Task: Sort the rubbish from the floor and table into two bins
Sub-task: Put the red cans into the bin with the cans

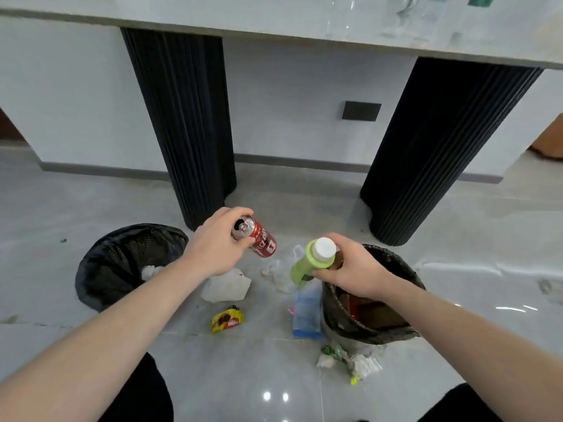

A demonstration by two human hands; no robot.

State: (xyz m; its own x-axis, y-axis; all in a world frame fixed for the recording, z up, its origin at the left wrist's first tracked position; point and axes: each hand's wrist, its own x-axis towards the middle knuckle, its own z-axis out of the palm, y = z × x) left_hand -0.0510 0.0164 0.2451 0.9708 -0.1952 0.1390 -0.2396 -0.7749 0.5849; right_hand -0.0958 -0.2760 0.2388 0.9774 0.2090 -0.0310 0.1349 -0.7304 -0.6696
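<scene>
From the head camera, both arms reach out over a grey tiled floor [91, 208] strewn with rubbish. The left hand [217, 243] grips a red can [257, 237] near its opened top, tilted, held above the floor between the two bins. White lettering runs along the can, too turned to read. The right hand [350, 269] is closed around a green bottle [306, 263] with a white cap [325, 248], held at the near rim of the right bin [380, 336].

That bin, lined with a black bag, shows brown and red things inside. The left bin [122, 263], also black-lined, has a bit of white paper in it.

Between the bins lie a crumpled white paper [227, 286], a clear plastic bag [283, 269], a blue packet [306, 312] touching the right bin, and a yellow snack wrapper [228, 319] with a dark biscuit pictured; its print is too small to make out. Crumpled green and white wrapping [350, 359] lies in front of the right bin.

Behind stand two black ribbed legs [182, 117] under a pale worktop [274, 19], with clear glassware on it.
</scene>
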